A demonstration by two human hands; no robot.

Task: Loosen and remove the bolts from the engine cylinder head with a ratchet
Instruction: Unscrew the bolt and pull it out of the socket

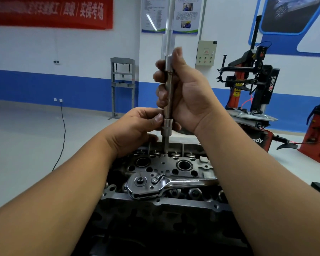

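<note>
right hand [185,93] fingers around upright extension bar [168,93], left hand [137,128] pinching its socket [166,127] above cylinder head [166,169]

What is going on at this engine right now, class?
A person is working on the cylinder head bare-handed. The right hand grips a long extension bar upright, while the left hand pinches the socket at its lower end. A bolt hangs below the socket, above the head. The ratchet lies unattached on the head.
</note>
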